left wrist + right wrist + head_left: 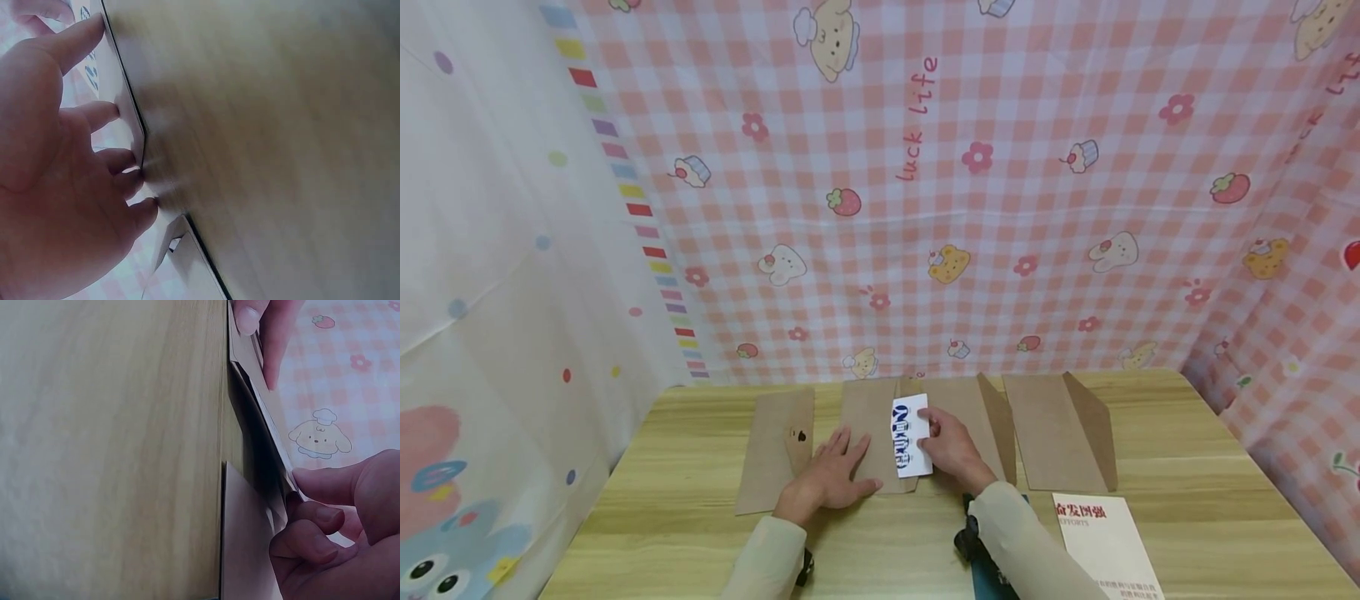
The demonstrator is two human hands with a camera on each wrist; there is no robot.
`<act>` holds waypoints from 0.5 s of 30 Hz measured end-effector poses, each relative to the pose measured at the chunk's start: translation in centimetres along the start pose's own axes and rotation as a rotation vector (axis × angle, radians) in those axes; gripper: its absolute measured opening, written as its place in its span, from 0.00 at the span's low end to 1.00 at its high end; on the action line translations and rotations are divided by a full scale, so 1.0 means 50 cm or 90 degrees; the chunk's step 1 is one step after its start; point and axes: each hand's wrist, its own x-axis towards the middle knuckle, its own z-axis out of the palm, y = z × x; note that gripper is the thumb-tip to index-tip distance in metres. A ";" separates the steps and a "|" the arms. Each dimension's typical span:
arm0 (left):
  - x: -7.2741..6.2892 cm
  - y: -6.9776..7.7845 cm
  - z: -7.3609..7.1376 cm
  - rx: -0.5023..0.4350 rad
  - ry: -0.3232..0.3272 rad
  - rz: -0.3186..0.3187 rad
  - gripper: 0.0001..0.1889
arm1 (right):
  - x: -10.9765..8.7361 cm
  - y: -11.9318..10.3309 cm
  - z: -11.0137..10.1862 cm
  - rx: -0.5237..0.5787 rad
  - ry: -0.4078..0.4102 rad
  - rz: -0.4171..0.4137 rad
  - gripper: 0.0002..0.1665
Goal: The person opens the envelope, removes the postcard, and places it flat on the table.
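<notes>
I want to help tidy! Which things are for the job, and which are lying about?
For the job:
White rectangular card with blue print, in right hand
Brown paper envelope touched by left hand
Probably three similar envelopes

Apparently lying about:
Cream rectangular paper with red print
Dark teal thing, partly hidden

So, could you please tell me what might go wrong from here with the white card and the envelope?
The right hand pinches the blue-printed white card by one edge, so it might bend or slip. The left hand rests spread on the brown paper envelope beneath; if that hand lifts, the envelope could shift. The right sleeve partly hides the dark green booklet in the head view, so the arm might nudge it.
</notes>
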 end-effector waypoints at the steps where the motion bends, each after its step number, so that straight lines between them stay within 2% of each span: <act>1: 0.000 0.000 -0.001 0.001 0.001 0.000 0.41 | 0.000 0.000 0.000 -0.002 0.000 -0.001 0.28; 15: 0.001 0.001 -0.005 0.005 -0.005 0.001 0.38 | -0.001 0.003 -0.013 -0.018 0.000 -0.004 0.29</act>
